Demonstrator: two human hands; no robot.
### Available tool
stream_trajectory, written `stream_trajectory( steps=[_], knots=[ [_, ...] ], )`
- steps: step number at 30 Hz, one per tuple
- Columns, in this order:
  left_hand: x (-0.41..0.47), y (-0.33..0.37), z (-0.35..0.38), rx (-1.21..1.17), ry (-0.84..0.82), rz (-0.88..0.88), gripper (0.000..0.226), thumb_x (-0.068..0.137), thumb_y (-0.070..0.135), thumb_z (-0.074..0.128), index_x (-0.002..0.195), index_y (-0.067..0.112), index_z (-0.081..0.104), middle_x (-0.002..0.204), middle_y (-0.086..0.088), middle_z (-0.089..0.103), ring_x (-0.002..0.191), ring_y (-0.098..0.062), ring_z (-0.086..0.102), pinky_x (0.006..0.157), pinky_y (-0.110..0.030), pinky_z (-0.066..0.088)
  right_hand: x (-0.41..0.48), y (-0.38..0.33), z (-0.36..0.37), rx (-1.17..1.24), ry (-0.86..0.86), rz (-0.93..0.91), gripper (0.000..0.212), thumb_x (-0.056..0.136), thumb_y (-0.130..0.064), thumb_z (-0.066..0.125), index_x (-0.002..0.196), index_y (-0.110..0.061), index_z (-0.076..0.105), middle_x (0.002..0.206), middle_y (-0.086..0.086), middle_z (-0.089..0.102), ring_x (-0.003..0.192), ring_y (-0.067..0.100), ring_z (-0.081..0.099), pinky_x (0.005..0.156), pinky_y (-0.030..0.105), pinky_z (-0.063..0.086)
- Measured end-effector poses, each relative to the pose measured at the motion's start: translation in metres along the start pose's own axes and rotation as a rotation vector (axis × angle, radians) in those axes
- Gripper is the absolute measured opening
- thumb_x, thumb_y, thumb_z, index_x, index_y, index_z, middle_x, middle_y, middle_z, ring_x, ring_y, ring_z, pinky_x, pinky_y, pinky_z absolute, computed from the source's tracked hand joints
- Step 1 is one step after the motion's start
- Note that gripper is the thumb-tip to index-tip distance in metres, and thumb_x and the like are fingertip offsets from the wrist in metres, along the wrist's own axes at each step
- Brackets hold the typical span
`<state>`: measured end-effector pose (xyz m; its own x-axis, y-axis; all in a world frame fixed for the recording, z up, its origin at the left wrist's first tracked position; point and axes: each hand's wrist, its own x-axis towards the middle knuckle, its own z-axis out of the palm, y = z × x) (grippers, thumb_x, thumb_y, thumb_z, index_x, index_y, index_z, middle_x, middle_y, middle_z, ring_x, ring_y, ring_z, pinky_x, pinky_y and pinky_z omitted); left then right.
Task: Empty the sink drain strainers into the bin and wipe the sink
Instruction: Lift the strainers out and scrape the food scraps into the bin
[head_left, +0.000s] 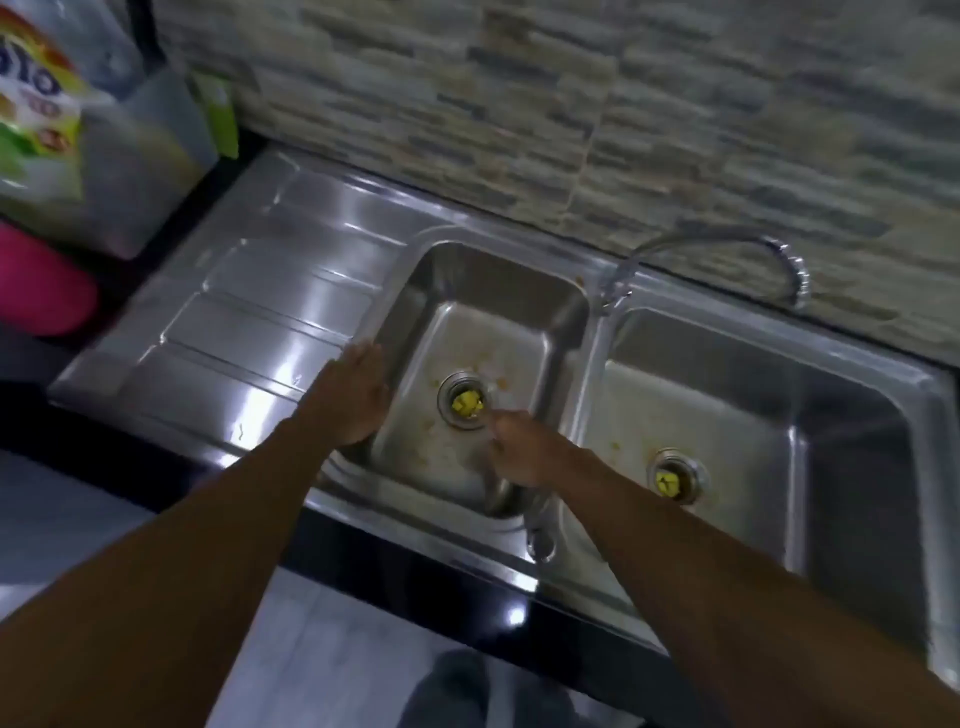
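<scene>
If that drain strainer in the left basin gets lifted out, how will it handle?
The left strainer looks like rigid metal, so probably stiff and light. The stained basin suggests it may be slippery. Its loose yellow scraps could spill if tipped.

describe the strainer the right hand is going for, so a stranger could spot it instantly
Find the steel double sink under the stone wall and take its left basin, beside the ribbed drainboard. The strainer sits in that basin's floor, holding yellow scraps. Unlike the right basin's strainer, the right hand is almost touching it.
</scene>
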<state>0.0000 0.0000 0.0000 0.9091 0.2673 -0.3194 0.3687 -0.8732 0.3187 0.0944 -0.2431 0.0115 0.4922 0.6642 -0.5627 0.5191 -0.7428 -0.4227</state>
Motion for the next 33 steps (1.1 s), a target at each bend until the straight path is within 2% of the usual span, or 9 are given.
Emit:
stream_trajectory(
  steps=[4, 6, 8, 11, 17, 21, 23, 25, 33],
  knots=[
    [0.004, -0.035, 0.02, 0.085, 0.036, 0.06, 0.064, 0.104, 0.032, 0.042, 0.159, 0.007, 0.019, 0.168, -0.013, 0.013, 0.156, -0.032, 0.007, 0.126, -0.051, 0.014, 0.034, 0.009, 0.024, -0.037, -0.108, 0.076, 0.056, 0.093, -0.007, 0.057, 0.146, -0.006, 0.043, 0.139, 0.018, 0.057, 0.124, 0.033, 0.059, 0.104, 0.043, 0.05],
    [0.001, -0.04, 0.029, 0.116, 0.092, 0.091, 0.067, 0.103, 0.039, 0.03, 0.16, 0.006, 0.015, 0.169, -0.013, 0.008, 0.157, -0.03, 0.001, 0.127, -0.048, 0.006, 0.05, 0.014, 0.035, -0.067, -0.129, 0.097, 0.058, 0.092, -0.006, 0.058, 0.147, -0.006, 0.04, 0.141, 0.018, 0.054, 0.125, 0.034, 0.058, 0.105, 0.046, 0.049],
    [-0.002, -0.036, 0.033, 0.147, 0.172, 0.107, 0.068, 0.103, 0.042, 0.022, 0.159, 0.005, 0.017, 0.168, -0.015, 0.011, 0.157, -0.03, 0.005, 0.127, -0.049, 0.01, 0.067, 0.02, 0.043, -0.108, -0.115, 0.083, 0.057, 0.092, -0.008, 0.058, 0.147, -0.008, 0.04, 0.142, 0.018, 0.052, 0.125, 0.035, 0.057, 0.106, 0.047, 0.048],
    [-0.002, -0.032, 0.038, 0.131, 0.251, 0.094, 0.064, 0.105, 0.039, 0.025, 0.159, 0.005, 0.019, 0.167, -0.013, 0.015, 0.157, -0.028, 0.008, 0.127, -0.05, 0.014, 0.09, 0.029, 0.056, -0.161, -0.098, 0.047, 0.059, 0.093, -0.009, 0.06, 0.148, -0.007, 0.038, 0.15, 0.017, 0.042, 0.134, 0.037, 0.046, 0.114, 0.045, 0.038],
    [-0.001, -0.032, 0.039, 0.138, 0.263, 0.093, 0.06, 0.106, 0.033, 0.024, 0.158, 0.004, 0.021, 0.167, -0.013, 0.016, 0.157, -0.026, 0.01, 0.126, -0.049, 0.015, 0.122, 0.039, 0.071, -0.292, -0.111, 0.003, 0.074, 0.094, -0.008, 0.061, 0.156, -0.005, 0.021, 0.163, 0.015, 0.023, 0.151, 0.034, 0.021, 0.125, 0.043, 0.018],
    [0.0, -0.03, 0.038, 0.132, 0.269, 0.091, 0.06, 0.105, 0.031, 0.025, 0.158, 0.003, 0.022, 0.167, -0.014, 0.017, 0.157, -0.027, 0.011, 0.127, -0.049, 0.015, 0.133, 0.039, 0.074, -0.376, -0.054, 0.001, 0.058, 0.093, -0.01, 0.059, 0.147, -0.008, 0.04, 0.148, 0.015, 0.046, 0.137, 0.034, 0.039, 0.116, 0.041, 0.028],
    [0.0, -0.03, 0.038, 0.128, 0.274, 0.091, 0.06, 0.105, 0.031, 0.025, 0.158, 0.003, 0.023, 0.166, -0.014, 0.018, 0.156, -0.027, 0.012, 0.126, -0.049, 0.015, 0.137, 0.037, 0.074, -0.456, -0.012, -0.003, 0.046, 0.095, -0.011, 0.052, 0.141, -0.01, 0.049, 0.141, 0.014, 0.054, 0.132, 0.032, 0.046, 0.118, 0.041, 0.026],
    [0.0, -0.029, 0.038, 0.127, 0.286, 0.094, 0.06, 0.105, 0.031, 0.025, 0.157, 0.002, 0.024, 0.166, -0.015, 0.019, 0.156, -0.028, 0.013, 0.126, -0.05, 0.017, 0.141, 0.036, 0.074, -0.493, 0.016, 0.0, 0.042, 0.098, -0.014, 0.048, 0.14, -0.01, 0.05, 0.14, 0.014, 0.055, 0.132, 0.032, 0.047, 0.121, 0.042, 0.021],
    [0.001, -0.032, 0.042, 0.132, 0.315, 0.103, 0.059, 0.104, 0.03, 0.026, 0.157, 0.003, 0.024, 0.166, -0.014, 0.02, 0.156, -0.027, 0.013, 0.126, -0.05, 0.017, 0.147, 0.039, 0.077, -0.453, 0.156, -0.038, 0.035, 0.097, -0.02, 0.051, 0.13, -0.012, 0.063, 0.135, 0.01, 0.057, 0.128, 0.031, 0.046, 0.112, 0.038, 0.029]
  ],
)
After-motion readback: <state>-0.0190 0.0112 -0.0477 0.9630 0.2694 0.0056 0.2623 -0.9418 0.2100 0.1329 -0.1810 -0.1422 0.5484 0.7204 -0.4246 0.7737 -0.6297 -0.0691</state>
